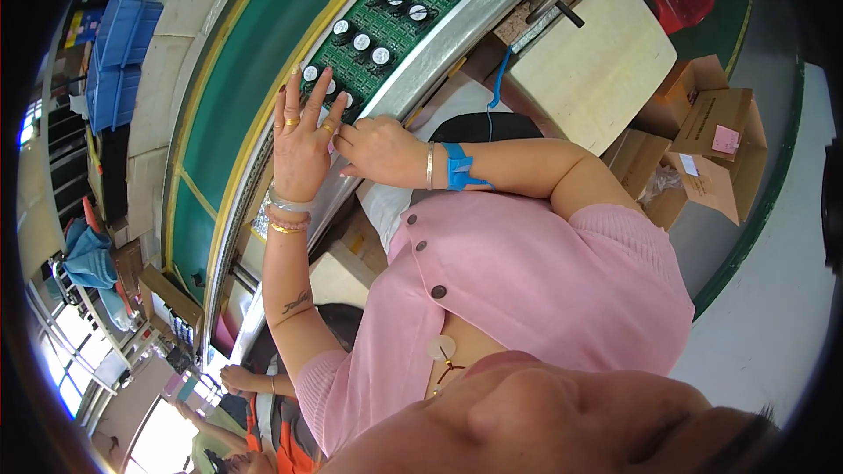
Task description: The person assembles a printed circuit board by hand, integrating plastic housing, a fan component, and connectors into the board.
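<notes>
"Where's the camera?"
"On the wearer's head: a wide fisheye, facing steeply down."
"How near?"
"Very close to the face [536, 408], less so to the shirt [527, 272]; left hand [301, 158], right hand [384, 151] and boards [373, 16] lie beyond, bins [126, 31] far left."

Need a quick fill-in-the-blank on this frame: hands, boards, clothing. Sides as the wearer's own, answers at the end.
1. The ringed hand is the ____ one.
2. The blue wrist strap is worn on the ____ side.
3. White-topped cylindrical parts stand on circuit boards coloured ____.
4. The button-front top is coloured ____.

Missing words: left; right; green; pink.
</notes>
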`<state>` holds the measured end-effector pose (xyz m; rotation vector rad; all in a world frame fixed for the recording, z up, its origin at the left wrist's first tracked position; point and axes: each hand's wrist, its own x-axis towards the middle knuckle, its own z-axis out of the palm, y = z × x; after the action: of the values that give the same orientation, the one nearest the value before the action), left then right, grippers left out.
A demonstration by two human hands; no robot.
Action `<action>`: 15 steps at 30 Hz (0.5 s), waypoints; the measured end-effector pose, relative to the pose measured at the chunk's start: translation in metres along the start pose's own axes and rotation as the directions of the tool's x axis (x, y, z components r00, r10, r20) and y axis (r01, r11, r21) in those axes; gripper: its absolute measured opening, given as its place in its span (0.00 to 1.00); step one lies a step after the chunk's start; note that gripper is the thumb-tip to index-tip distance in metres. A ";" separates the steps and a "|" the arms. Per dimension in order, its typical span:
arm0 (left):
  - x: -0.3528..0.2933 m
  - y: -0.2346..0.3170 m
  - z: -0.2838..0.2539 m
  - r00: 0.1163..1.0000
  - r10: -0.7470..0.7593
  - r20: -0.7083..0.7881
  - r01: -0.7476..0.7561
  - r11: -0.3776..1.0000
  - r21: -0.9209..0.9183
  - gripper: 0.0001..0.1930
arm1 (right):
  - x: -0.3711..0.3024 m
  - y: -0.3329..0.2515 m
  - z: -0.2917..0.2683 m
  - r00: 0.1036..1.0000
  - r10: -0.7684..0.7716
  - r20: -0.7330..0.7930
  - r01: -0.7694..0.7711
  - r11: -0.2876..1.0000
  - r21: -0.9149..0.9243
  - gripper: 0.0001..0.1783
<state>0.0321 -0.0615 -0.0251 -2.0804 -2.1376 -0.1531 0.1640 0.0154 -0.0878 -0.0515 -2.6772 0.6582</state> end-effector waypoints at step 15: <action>0.025 -0.033 -0.021 0.878 -0.237 -0.417 0.198 0.971 -0.134 0.18 | 0.005 0.017 -0.012 0.999 -0.016 0.038 0.010 0.990 0.143 0.18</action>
<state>-0.0006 -0.0414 0.0014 -1.6365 -2.0995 -0.6781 0.1633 0.0365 -0.0843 0.0176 -2.6568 0.8527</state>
